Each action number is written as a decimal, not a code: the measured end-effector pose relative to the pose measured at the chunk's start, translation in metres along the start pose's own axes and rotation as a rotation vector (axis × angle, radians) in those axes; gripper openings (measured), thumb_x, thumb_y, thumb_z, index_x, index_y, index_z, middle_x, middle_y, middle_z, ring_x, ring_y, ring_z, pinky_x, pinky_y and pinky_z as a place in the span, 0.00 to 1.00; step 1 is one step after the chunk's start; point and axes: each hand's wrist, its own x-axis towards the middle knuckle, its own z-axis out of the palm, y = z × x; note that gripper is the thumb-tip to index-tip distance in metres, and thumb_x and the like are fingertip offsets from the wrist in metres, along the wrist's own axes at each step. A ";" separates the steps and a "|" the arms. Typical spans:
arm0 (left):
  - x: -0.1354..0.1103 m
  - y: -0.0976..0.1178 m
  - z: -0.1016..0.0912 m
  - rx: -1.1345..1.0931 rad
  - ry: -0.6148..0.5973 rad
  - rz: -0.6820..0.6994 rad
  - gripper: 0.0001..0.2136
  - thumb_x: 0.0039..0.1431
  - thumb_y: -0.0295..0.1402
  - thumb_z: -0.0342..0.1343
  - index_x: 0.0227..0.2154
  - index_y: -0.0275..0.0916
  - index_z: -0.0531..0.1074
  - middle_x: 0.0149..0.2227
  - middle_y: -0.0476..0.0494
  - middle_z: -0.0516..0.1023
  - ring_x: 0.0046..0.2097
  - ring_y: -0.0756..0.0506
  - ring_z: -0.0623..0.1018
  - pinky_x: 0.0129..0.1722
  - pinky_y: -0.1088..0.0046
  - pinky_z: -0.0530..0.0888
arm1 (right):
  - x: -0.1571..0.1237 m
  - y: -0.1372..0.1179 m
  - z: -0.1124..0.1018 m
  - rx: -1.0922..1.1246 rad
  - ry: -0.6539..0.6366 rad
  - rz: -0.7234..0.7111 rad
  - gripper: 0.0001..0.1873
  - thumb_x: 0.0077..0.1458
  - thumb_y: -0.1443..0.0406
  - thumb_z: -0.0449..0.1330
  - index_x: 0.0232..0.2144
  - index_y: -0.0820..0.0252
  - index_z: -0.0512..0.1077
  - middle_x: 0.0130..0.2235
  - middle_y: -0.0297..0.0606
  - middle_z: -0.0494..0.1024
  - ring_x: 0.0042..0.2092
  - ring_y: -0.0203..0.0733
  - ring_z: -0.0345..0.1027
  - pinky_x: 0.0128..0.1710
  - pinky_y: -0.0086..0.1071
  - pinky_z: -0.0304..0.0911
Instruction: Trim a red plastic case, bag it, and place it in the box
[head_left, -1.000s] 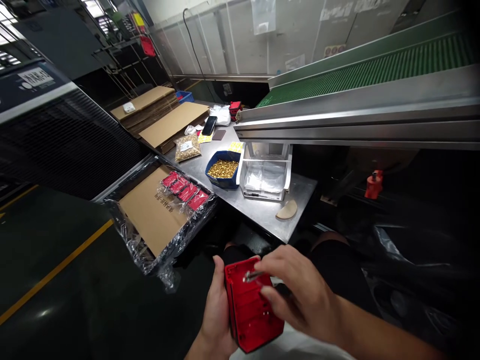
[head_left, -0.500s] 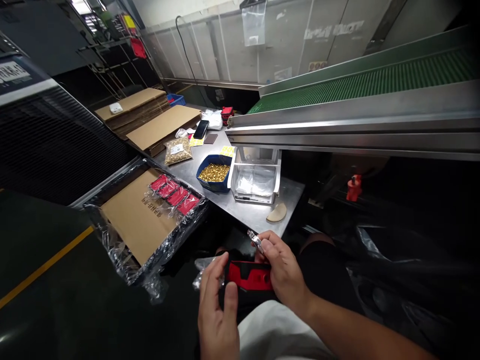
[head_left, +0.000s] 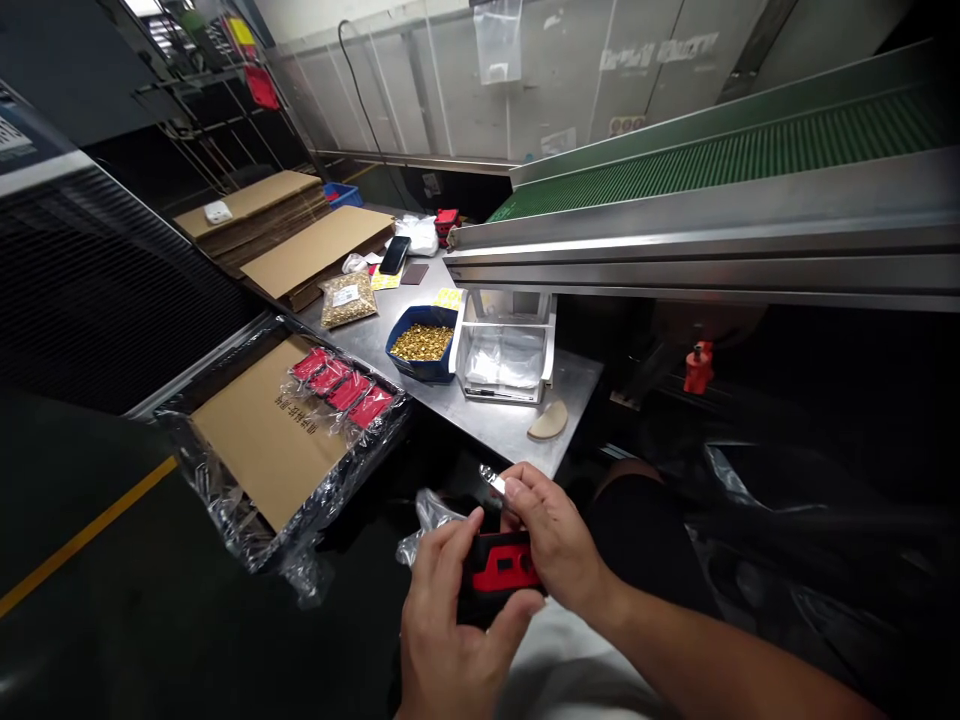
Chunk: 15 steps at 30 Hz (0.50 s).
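Steel worktable (head_left: pixel 517 425) sits under a green conveyor (head_left: pixel 750 150), w/ a blue bin of brass bits (head_left: pixel 424 343), a clear tray (head_left: pixel 504 358) and bagged red parts (head_left: pixel 341 385) on cardboard nearby. Low in front of the table, the left hand (head_left: pixel 450 625) grips a red-and-black plastic housing (head_left: pixel 499 575), fingers wrapped around it. Right hand (head_left: pixel 555 540) touches its far end, thumb and forefinger pinched on a small shiny metal piece (head_left: pixel 492 483). Housing's lower half is hidden by the hands; metal piece too small to ID.
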 end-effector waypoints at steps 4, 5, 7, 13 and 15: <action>0.004 -0.004 -0.011 -0.215 -0.210 -0.128 0.25 0.57 0.48 0.61 0.56 0.51 0.66 0.53 0.45 0.70 0.53 0.42 0.73 0.52 0.68 0.74 | 0.004 -0.006 -0.004 -0.013 -0.041 0.030 0.20 0.63 0.49 0.51 0.30 0.59 0.66 0.23 0.28 0.69 0.26 0.31 0.60 0.28 0.27 0.57; 0.005 -0.004 -0.013 -0.257 -0.255 -0.155 0.23 0.58 0.47 0.60 0.56 0.52 0.67 0.53 0.46 0.71 0.53 0.42 0.73 0.52 0.68 0.73 | 0.006 -0.009 -0.006 -0.002 -0.061 0.042 0.20 0.63 0.49 0.52 0.30 0.59 0.66 0.23 0.28 0.70 0.25 0.31 0.61 0.28 0.27 0.57; 0.006 -0.005 -0.016 -0.311 -0.273 -0.214 0.21 0.57 0.44 0.62 0.53 0.53 0.69 0.51 0.48 0.73 0.51 0.42 0.74 0.51 0.69 0.72 | 0.012 -0.013 -0.010 0.071 -0.111 0.063 0.19 0.63 0.50 0.52 0.31 0.59 0.65 0.22 0.29 0.73 0.25 0.31 0.63 0.29 0.27 0.58; -0.002 -0.007 -0.007 -0.451 -0.081 -0.355 0.23 0.46 0.47 0.69 0.44 0.48 0.74 0.46 0.46 0.74 0.48 0.40 0.76 0.47 0.69 0.73 | 0.025 0.002 -0.023 0.368 0.068 0.095 0.18 0.59 0.50 0.57 0.33 0.60 0.65 0.33 0.38 0.81 0.33 0.38 0.74 0.38 0.32 0.68; -0.006 -0.005 -0.001 -0.505 0.013 -0.402 0.24 0.43 0.49 0.71 0.43 0.47 0.75 0.45 0.46 0.74 0.47 0.41 0.76 0.46 0.71 0.74 | 0.023 0.014 -0.021 0.449 0.119 0.203 0.17 0.58 0.51 0.58 0.33 0.60 0.66 0.31 0.37 0.79 0.30 0.37 0.73 0.33 0.30 0.67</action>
